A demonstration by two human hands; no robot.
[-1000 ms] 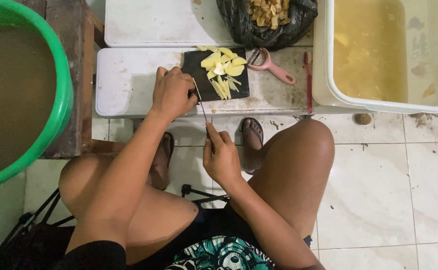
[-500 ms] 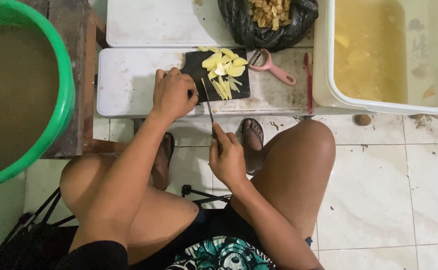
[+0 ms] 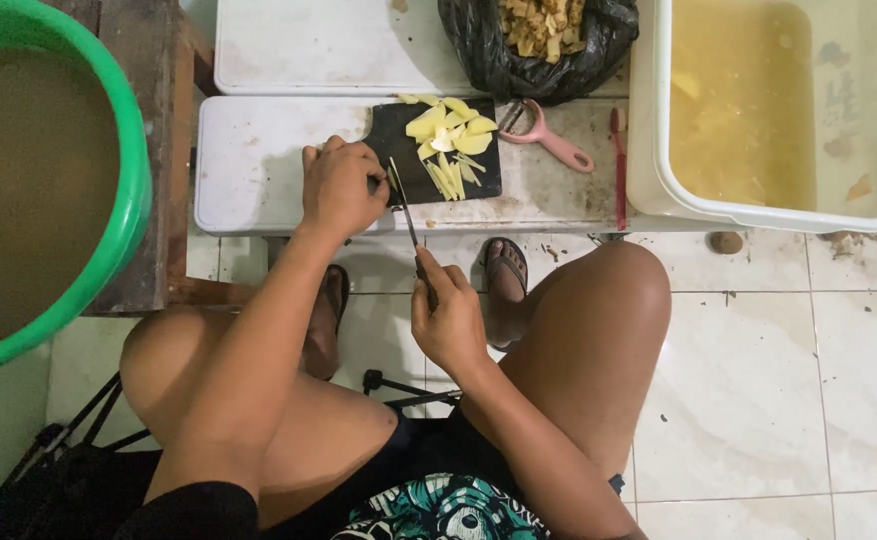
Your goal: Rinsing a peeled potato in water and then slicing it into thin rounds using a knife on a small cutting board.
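Note:
My right hand (image 3: 447, 320) grips the handle of a thin knife (image 3: 405, 215), whose blade reaches up onto a black cutting board (image 3: 410, 170). My left hand (image 3: 342, 187) rests curled at the board's left edge, fingers pressed on something I cannot make out beside the blade. Yellow potato slices (image 3: 450, 128) and thin cut sticks (image 3: 448, 175) lie on the board to the right of the knife.
The board sits on a low white bench (image 3: 258, 165). A pink peeler (image 3: 548, 135) and a red-handled tool (image 3: 618, 165) lie to the right. A black bag of peels (image 3: 533, 35), a white tub of yellowish water (image 3: 768, 110) and a green basin (image 3: 43, 180) surround it.
The knife blade shifted right half a second ago, then back left toward my left hand. My left hand edged slightly left along the board.

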